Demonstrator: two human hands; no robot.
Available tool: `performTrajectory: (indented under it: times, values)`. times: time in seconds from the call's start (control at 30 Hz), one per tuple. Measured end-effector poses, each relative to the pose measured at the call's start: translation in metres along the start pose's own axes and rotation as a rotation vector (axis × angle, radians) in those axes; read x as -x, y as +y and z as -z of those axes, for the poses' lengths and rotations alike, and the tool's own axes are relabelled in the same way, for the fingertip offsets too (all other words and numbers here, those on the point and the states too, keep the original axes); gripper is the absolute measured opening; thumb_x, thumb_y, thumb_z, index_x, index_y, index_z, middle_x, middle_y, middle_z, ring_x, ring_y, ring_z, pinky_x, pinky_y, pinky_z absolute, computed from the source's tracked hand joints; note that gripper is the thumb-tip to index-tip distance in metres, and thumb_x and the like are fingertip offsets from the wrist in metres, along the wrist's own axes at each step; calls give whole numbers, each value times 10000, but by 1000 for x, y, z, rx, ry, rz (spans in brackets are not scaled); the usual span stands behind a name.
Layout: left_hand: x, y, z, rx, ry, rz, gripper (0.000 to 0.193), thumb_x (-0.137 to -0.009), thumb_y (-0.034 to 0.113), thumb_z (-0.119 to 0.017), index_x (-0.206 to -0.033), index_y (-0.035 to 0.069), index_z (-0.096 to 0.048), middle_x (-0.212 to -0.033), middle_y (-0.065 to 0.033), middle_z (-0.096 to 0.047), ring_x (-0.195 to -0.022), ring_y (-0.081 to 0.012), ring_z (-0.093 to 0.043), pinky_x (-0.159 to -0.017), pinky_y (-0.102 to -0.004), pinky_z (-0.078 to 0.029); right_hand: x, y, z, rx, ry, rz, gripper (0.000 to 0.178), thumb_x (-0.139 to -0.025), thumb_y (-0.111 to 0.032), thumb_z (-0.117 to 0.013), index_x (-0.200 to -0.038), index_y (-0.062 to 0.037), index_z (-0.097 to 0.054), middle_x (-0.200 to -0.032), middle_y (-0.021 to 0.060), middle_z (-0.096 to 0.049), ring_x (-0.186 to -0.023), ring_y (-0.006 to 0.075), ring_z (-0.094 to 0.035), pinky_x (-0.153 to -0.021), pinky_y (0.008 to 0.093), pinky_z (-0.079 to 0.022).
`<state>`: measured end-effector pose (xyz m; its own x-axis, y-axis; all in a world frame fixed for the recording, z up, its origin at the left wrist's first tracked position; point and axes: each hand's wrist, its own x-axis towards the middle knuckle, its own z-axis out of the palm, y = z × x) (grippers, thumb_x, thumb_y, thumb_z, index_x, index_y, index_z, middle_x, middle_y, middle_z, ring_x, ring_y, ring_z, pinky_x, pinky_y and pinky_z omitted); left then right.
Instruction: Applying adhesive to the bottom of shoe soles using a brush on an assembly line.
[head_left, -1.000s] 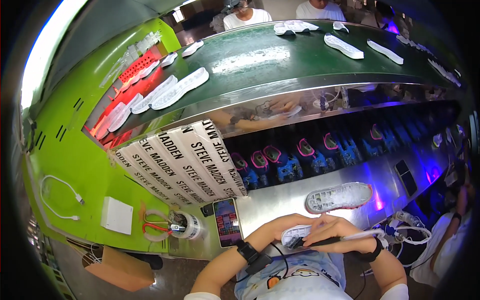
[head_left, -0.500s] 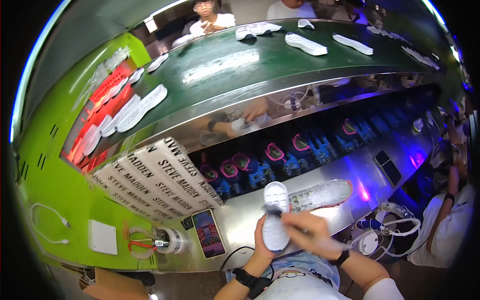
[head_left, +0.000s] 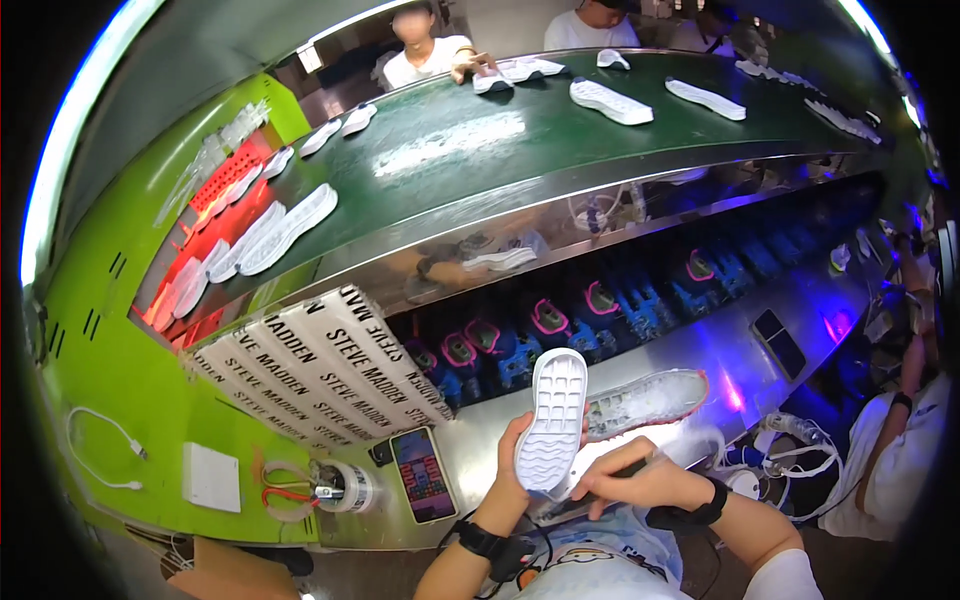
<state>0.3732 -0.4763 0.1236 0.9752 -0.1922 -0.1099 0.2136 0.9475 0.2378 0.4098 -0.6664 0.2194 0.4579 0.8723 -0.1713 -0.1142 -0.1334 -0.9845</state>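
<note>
My left hand (head_left: 512, 455) grips a white shoe sole (head_left: 558, 405) along its left edge, fingers behind it. The sole stands tilted up over the metal bench, its ribbed and pocketed face toward me. In my right hand (head_left: 650, 480), fingers are closed around a thin dark-handled tool that looks like a brush (head_left: 632, 468); its tip is hard to make out near the sole's lower right edge. Behind the held sole, a second sole (head_left: 655, 400), pale with a reddish rim, lies on the bench.
A green conveyor belt (head_left: 440, 190) carries several white soles. A printed white box (head_left: 320, 365) stands at left, near a phone (head_left: 422, 475) and a tub with scissors (head_left: 345, 487). A dark phone (head_left: 778, 343) lies right. Co-workers sit beyond the belt and at right.
My left hand has lifted and turned the sole a little. My right hand has moved off its face, down to its lower right. Across the belt, a co-worker's hand has reached onto a sole.
</note>
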Motion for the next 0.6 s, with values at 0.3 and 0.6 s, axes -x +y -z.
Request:
performTrajectory:
  times: [0.3,0.6]
  values:
    - [-15,26,-15,-297,74,440,483,-893,236,-485,-1281,-51,-474,-1244,-191,-548,-1088,-258,-573,-958,-330,-455,11,-20,14,395,55,546,131,-878,-84,-591,-952,-29,-683,-885,71,-694,-783,166,-669,-725,271,-514]
    - [-39,27,-73,-855,233,574,355,-830,261,-666,-1012,-44,-657,-896,-112,-684,-735,-157,-668,-652,-249,-532,31,-16,48,459,-3,404,141,-882,-94,-597,-945,-5,-686,-996,112,-683,-911,216,-662,-806,310,-514]
